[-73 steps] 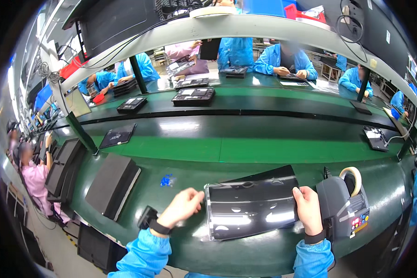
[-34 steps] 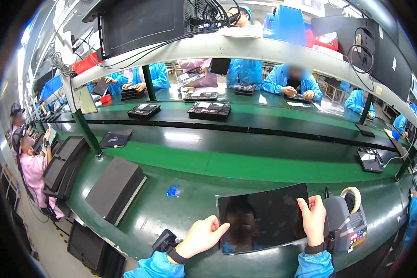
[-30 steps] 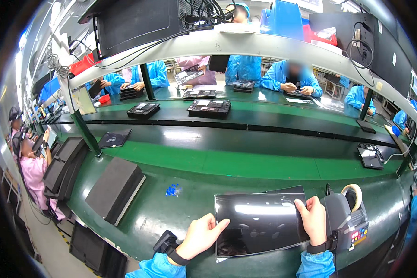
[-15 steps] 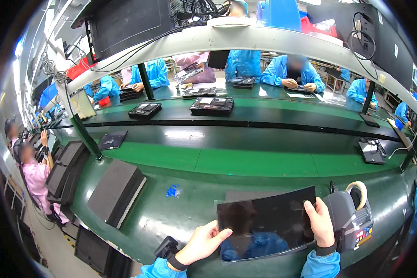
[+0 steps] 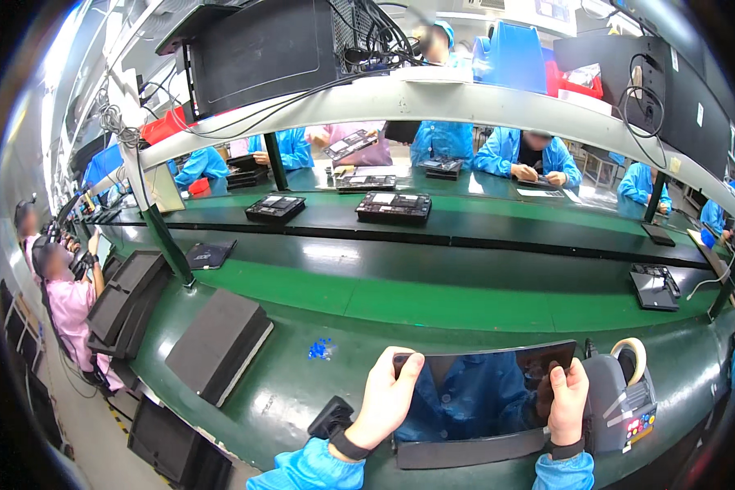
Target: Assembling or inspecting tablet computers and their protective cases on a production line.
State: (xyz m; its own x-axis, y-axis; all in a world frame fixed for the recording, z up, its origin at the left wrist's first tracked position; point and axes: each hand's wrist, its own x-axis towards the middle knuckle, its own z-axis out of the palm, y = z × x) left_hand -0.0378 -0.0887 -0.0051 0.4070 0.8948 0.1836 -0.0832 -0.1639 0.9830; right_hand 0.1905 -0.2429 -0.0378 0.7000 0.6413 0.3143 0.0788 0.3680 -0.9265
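Observation:
A glossy black screen panel [image 5: 478, 396] is held up by its two sides, tilted so that blue sleeves and a jacket reflect in it. My left hand [image 5: 388, 400] grips its left edge near the upper corner, thumb on the front face. At the right edge my right hand [image 5: 567, 407] pinches it, thumb also in front. Both sets of fingers go partly out of sight behind the panel. A dark grey pad [image 5: 474, 452] shows just below the panel's lower edge.
Right of my right hand stands a grey tape dispenser [image 5: 621, 400] with coloured buttons and a tape roll [image 5: 629, 359]. Small blue bits [image 5: 320, 349] and a stack of dark foam sheets [image 5: 219, 345] lie to the left. Opened laptop parts [image 5: 394, 207] sit beyond, near co-workers.
My left hand has moved up along the panel's left edge towards the upper corner. The panel has tilted, its reflection now brighter, and the pad shows below it. The whole view has shifted slightly.

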